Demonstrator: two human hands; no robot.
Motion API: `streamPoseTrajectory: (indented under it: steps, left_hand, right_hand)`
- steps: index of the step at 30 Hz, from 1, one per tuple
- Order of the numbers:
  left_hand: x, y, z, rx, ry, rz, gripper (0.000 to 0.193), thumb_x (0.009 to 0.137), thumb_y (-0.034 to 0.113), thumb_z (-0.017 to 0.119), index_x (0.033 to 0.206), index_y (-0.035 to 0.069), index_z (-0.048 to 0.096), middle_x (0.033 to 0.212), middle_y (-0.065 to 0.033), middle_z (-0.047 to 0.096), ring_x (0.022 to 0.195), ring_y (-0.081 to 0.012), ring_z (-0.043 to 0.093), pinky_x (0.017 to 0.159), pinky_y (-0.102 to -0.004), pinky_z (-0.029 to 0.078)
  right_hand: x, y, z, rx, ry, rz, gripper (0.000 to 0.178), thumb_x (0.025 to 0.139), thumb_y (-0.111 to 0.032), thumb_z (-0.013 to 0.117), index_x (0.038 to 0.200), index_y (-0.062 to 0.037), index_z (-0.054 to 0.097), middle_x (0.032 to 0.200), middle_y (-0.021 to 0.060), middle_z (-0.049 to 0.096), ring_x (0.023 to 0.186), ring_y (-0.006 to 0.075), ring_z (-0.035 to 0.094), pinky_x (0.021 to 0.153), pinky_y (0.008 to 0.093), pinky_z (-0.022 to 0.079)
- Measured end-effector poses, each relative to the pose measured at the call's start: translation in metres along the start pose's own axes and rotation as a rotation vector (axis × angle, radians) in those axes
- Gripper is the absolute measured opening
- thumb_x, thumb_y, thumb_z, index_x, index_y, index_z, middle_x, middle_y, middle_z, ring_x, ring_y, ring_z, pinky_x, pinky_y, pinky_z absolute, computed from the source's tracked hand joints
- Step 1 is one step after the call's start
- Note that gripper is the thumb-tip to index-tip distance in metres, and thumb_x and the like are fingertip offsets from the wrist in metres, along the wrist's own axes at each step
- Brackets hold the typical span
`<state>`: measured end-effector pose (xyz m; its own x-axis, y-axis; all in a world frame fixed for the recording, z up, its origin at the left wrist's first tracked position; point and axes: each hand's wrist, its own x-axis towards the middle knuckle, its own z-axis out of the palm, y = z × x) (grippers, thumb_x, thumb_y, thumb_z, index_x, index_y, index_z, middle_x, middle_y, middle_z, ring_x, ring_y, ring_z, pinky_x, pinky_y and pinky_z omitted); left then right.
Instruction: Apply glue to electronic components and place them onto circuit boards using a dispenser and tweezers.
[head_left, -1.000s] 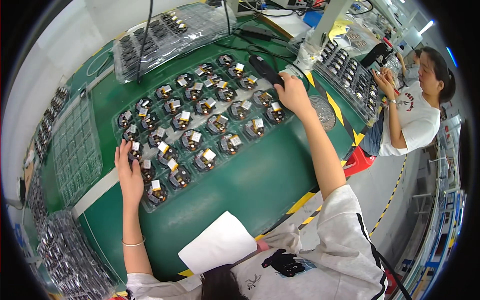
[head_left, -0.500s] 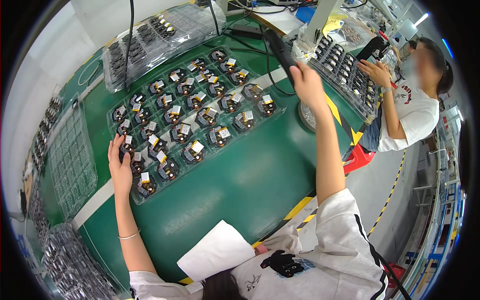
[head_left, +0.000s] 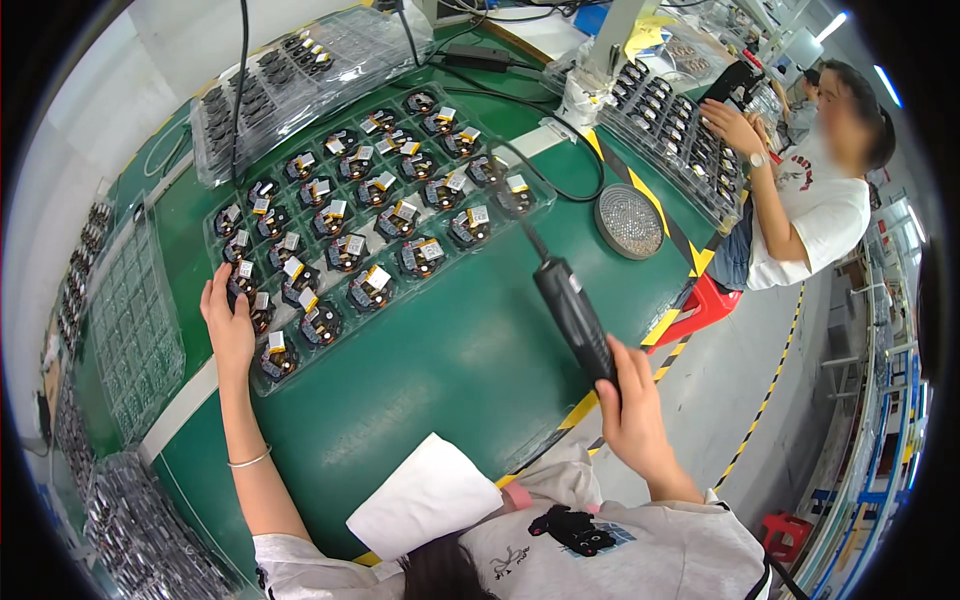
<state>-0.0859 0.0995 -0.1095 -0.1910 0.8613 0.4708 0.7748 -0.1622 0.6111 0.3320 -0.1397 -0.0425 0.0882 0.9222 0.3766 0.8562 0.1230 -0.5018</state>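
Note:
My right hand (head_left: 640, 425) is closed round one end of a black corded electric screwdriver (head_left: 577, 325), held over the right part of the bench. Its cord leaves the far end. What lies under my fingers at the near end is hidden. My left hand (head_left: 228, 325) rests at the left edge of a clear plastic tray (head_left: 405, 290), fingers stretched out and thumb apart, touching a round black assembly (head_left: 262, 312) there. Several such assemblies with silver-white, yellow-edged battery packs sit in the tray's pockets.
A round dish (head_left: 630, 222) of small metal parts stands right of the tray. Stacked trays (head_left: 310, 95) lie behind, an empty tray (head_left: 135, 320) at left. A white cloth (head_left: 425, 497) lies before me. A co-worker (head_left: 815, 190) sits at right by another tray (head_left: 675, 125); loose cable (head_left: 590, 190) crosses the bench.
My right hand has come down and toward me with the screwdriver, from the back of the bench to its front right. My left hand stays at the tray's edge.

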Motion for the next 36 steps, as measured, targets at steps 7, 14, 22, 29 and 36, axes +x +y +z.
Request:
streamPoseTrajectory:
  steps: [7, 14, 22, 29, 36]
  left_hand:
    - [-0.031, 0.124, -0.005, 0.186, -0.061, 0.55, 0.047, 0.079, 0.009, 0.059, 0.125, 0.005, 0.05, 0.131, -0.0149, 0.05, 0.128, -0.0353, 0.039, 0.11, -0.0515, 0.023]
    - [-0.052, 0.17, 0.054, 0.343, -0.284, 0.714, 0.057, 0.09, 0.024, 0.057, 0.143, 0.016, 0.035, 0.148, -0.0071, 0.033, 0.138, -0.0306, 0.029, 0.112, -0.0532, 0.022]
    - [-0.051, 0.167, 0.069, 0.44, -0.237, 0.714, 0.053, 0.094, 0.028, 0.05, 0.144, 0.02, 0.034, 0.15, -0.005, 0.031, 0.139, -0.0273, 0.028, 0.112, -0.0563, 0.019]
    - [-0.048, 0.162, 0.081, 0.457, -0.206, 0.617, 0.057, 0.093, 0.026, 0.051, 0.146, 0.019, 0.031, 0.151, -0.0072, 0.03, 0.14, -0.0275, 0.026, 0.112, -0.0567, 0.018]
    - [-0.051, 0.168, 0.082, 0.449, -0.201, 0.705, 0.057, 0.093, 0.021, 0.05, 0.146, 0.017, 0.03, 0.149, -0.0094, 0.032, 0.138, -0.0307, 0.028, 0.113, -0.0517, 0.017]
  right_hand:
    - [-0.005, 0.018, 0.007, 0.015, -0.033, 0.007, 0.045, 0.089, -0.006, 0.057, 0.13, 0.0058, 0.043, 0.113, 0.0233, 0.05, 0.098, 0.0388, 0.053, 0.085, 0.0398, 0.045]
    - [0.007, 0.003, 0.008, 0.217, -0.054, 0.099, 0.041, 0.093, -0.008, 0.049, 0.131, 0.0068, 0.042, 0.108, 0.0213, 0.051, 0.091, 0.0354, 0.054, 0.082, 0.0359, 0.045]
    - [-0.004, 0.014, 0.018, 0.266, 0.012, 0.08, 0.04, 0.095, -0.009, 0.046, 0.131, 0.0066, 0.042, 0.106, 0.0204, 0.052, 0.089, 0.0331, 0.054, 0.082, 0.0342, 0.044]
    - [-0.01, 0.024, 0.029, 0.311, 0.109, 0.006, 0.039, 0.093, -0.008, 0.049, 0.129, 0.0058, 0.044, 0.099, 0.02, 0.051, 0.087, 0.0337, 0.054, 0.08, 0.0356, 0.044]
    - [-0.02, 0.027, 0.029, 0.352, 0.15, 0.004, 0.041, 0.094, -0.011, 0.048, 0.131, 0.0052, 0.041, 0.102, 0.0211, 0.051, 0.094, 0.0358, 0.053, 0.084, 0.0387, 0.044]
